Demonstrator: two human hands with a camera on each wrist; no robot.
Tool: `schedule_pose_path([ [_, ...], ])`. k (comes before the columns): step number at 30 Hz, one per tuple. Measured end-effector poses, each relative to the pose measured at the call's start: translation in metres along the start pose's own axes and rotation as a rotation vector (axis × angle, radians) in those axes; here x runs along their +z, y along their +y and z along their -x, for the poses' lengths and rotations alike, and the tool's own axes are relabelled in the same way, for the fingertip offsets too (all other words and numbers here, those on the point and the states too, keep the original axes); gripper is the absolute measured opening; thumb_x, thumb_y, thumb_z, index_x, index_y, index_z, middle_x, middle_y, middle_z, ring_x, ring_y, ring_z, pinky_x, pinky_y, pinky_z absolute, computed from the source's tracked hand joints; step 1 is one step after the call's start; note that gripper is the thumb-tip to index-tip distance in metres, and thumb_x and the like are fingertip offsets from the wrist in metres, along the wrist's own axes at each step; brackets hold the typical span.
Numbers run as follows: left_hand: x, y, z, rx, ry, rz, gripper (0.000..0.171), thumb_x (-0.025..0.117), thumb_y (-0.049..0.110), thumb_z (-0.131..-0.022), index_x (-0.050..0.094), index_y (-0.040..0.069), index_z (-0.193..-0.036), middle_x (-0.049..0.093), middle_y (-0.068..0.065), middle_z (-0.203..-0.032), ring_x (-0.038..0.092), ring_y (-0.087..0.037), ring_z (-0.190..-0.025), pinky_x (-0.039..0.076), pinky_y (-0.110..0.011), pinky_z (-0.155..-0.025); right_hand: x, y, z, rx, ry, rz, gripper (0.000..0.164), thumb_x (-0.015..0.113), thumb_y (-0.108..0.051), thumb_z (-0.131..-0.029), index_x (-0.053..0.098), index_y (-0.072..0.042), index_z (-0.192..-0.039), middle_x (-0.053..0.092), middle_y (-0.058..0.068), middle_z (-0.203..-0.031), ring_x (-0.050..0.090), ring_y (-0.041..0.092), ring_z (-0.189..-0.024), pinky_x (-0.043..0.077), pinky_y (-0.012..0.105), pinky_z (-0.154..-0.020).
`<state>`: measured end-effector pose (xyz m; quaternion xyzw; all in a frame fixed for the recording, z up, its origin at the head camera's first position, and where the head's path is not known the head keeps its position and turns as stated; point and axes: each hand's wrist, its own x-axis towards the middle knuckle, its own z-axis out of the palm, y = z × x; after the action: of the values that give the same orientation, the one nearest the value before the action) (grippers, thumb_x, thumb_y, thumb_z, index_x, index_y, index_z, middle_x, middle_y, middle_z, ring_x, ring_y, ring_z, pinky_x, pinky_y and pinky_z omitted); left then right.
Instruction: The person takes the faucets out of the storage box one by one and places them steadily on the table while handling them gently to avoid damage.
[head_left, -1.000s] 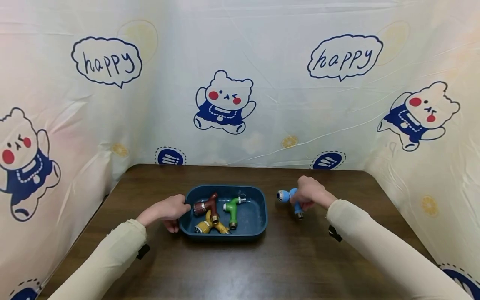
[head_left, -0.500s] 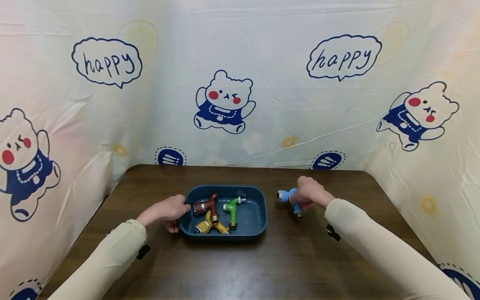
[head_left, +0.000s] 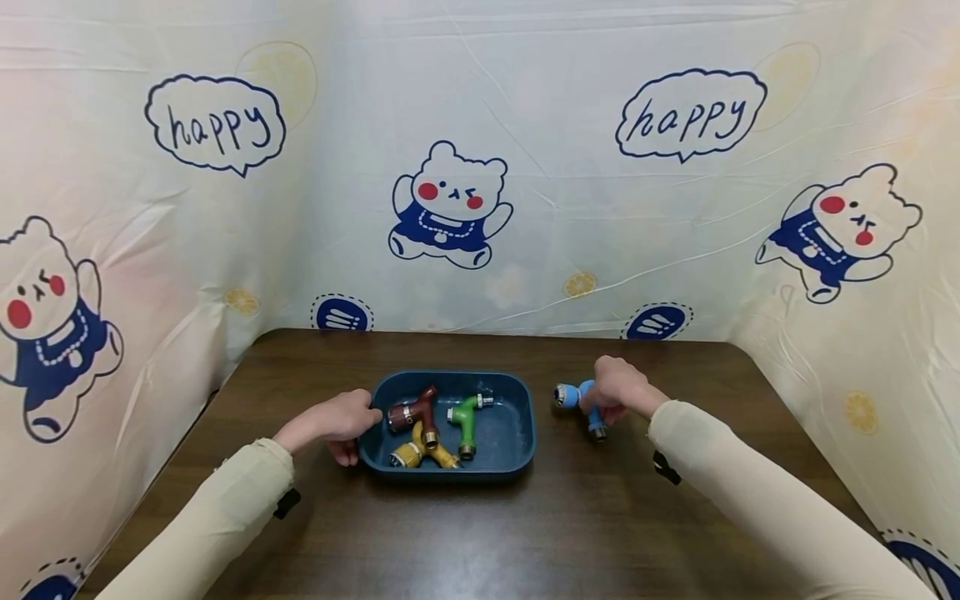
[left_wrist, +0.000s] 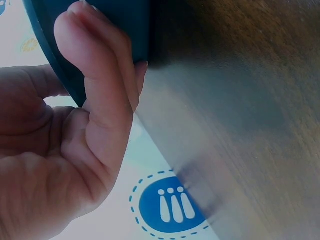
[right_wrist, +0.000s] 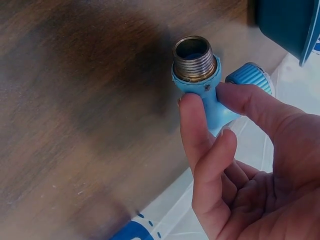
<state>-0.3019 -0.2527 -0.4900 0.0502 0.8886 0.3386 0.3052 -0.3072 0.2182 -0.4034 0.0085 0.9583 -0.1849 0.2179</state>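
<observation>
Pinching the blue tap (right_wrist: 210, 102) between right thumb (right_wrist: 246, 101) and fingers (right_wrist: 194, 120), you grip the tray (head_left: 450, 475) with your left hand (head_left: 343, 418).

Left fingers (left_wrist: 107, 100) grip teal tray (left_wrist: 140, 30); brown tabletop (left_wrist: 270, 75) beside.

I see a light blue tap (head_left: 571, 396) with a metal screw end, pinched in the right hand (head_left: 621, 388), right of the dark blue tub (head_left: 506, 433) the left hand (head_left: 341, 421) grips.

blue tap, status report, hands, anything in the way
Right hand pinching blue tap, right of tray; can't tell if lifted. Left hand holding tray's left end. Possibly in the way: tray's right wall.
</observation>
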Motion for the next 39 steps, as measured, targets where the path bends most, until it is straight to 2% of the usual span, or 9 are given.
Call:
schedule_pose_path([
  [6,0.001,0.046,0.045,-0.004,0.013,-0.014,0.032,0.047,0.019,-0.111,0.046,-0.011,-0.123,0.069,-0.020,-0.074,0.072,-0.025,-0.055,0.062,-0.037,-0.052,0.004,0.001,-0.002,0.008,0.015,0.007,0.024,0.084,-0.016,-0.085,0.066,-0.001,-0.084,0.071,0.012,-0.069,0.071,0.020,-0.054,0.063,0.035,-0.059],
  [9,0.001,0.059,0.058,-0.010,0.028,-0.008,0.028,0.047,0.016,-0.110,0.048,-0.010,-0.121,0.069,-0.021,-0.072,0.071,-0.025,-0.054,0.062,-0.037,-0.052,0.005,0.001,-0.003,0.010,0.030,0.023,0.024,0.084,-0.016,-0.083,0.066,-0.001,-0.080,0.071,0.010,-0.063,0.071,0.019,-0.052,0.064,0.038,-0.059],
  [16,0.000,0.030,0.031,0.043,0.001,-0.022,0.036,0.045,0.020,-0.111,0.044,-0.015,-0.121,0.068,-0.018,-0.070,0.071,-0.025,-0.055,0.062,-0.037,-0.051,0.007,0.005,-0.006,0.025,0.032,0.024,0.024,0.084,-0.016,-0.083,0.065,-0.001,-0.083,0.071,0.011,-0.065,0.072,0.021,-0.054,0.064,0.038,-0.061],
  [20,0.000,0.008,0.007,0.006,0.009,-0.008,0.037,0.046,0.026,-0.111,0.045,-0.008,-0.126,0.070,-0.019,-0.073,0.073,-0.028,-0.057,0.063,-0.040,-0.052,0.008,0.006,-0.006,0.031,0.032,0.020,0.025,0.084,-0.015,-0.083,0.063,-0.002,-0.085,0.071,0.012,-0.069,0.072,0.020,-0.054,0.064,0.038,-0.062],
  [21,0.001,0.013,0.010,-0.026,0.022,-0.010,0.036,0.047,0.025,-0.111,0.046,-0.006,-0.129,0.071,-0.021,-0.075,0.074,-0.030,-0.060,0.064,-0.043,-0.055,0.008,0.006,-0.006,0.029,0.036,0.021,0.025,0.084,-0.015,-0.083,0.063,-0.001,-0.084,0.071,0.012,-0.069,0.071,0.020,-0.053,0.064,0.038,-0.062],
  [25,-0.001,-0.027,-0.026,-0.032,0.018,0.085,0.038,0.054,0.032,-0.108,0.049,-0.001,-0.126,0.071,-0.025,-0.076,0.074,-0.036,-0.059,0.063,-0.048,-0.053,0.008,0.005,-0.004,0.020,0.041,0.021,0.024,0.083,-0.014,-0.083,0.062,-0.001,-0.083,0.071,0.013,-0.068,0.071,0.020,-0.053,0.064,0.037,-0.061],
  [28,-0.001,-0.026,-0.024,0.007,-0.001,0.074,0.041,0.054,0.032,-0.109,0.047,-0.005,-0.126,0.070,-0.024,-0.076,0.073,-0.034,-0.058,0.063,-0.046,-0.052,0.008,0.005,-0.004,0.023,0.040,0.026,0.024,0.083,-0.014,-0.082,0.063,-0.001,-0.083,0.071,0.012,-0.068,0.071,0.020,-0.053,0.064,0.037,-0.060],
  [34,0.003,0.051,0.049,-0.002,0.020,-0.014,0.031,0.046,0.017,-0.111,0.045,-0.012,-0.122,0.068,-0.020,-0.072,0.070,-0.023,-0.053,0.062,-0.035,-0.051,0.008,0.006,-0.005,0.033,0.028,0.022,0.024,0.084,-0.014,-0.083,0.063,-0.001,-0.083,0.071,0.013,-0.069,0.072,0.020,-0.054,0.064,0.038,-0.061],
  [39,0.006,0.074,0.071,-0.031,0.059,-0.007,0.025,0.046,0.014,-0.110,0.048,-0.008,-0.120,0.067,-0.019,-0.071,0.067,-0.020,-0.051,0.061,-0.034,-0.050,0.008,0.006,-0.005,0.024,0.026,0.012,0.024,0.084,-0.014,-0.083,0.064,-0.001,-0.083,0.070,0.013,-0.070,0.071,0.020,-0.053,0.064,0.037,-0.061],
])
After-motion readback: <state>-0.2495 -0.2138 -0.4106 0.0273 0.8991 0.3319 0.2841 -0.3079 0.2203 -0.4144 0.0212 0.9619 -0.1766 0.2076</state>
